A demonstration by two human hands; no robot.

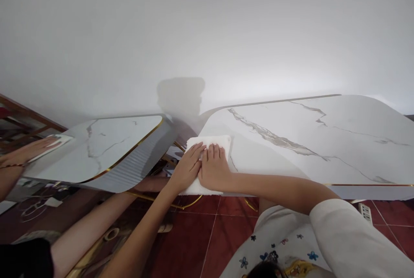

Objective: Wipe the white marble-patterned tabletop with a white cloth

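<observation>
A white towel-like cloth (197, 188) lies spread over the left end of a white marble-patterned tabletop (271, 140), and part of it reaches the front edge. My left hand (189, 163) rests flat on the cloth with fingers stretched out. Beside it and touching it, my right hand (215, 163) also presses flat on the cloth, fingers extended away from me. Neither hand is gripping; the cloth is under both palms.
At left, a second marble-patterned table (126, 140) has a gold edge. Another person's hand (42, 146) lies on a white cloth (64, 140) there; their other arm (97, 217) reaches beneath. Behind is a white wall (207, 32). A tape roll (111, 234) and power strip (365, 213) are below.
</observation>
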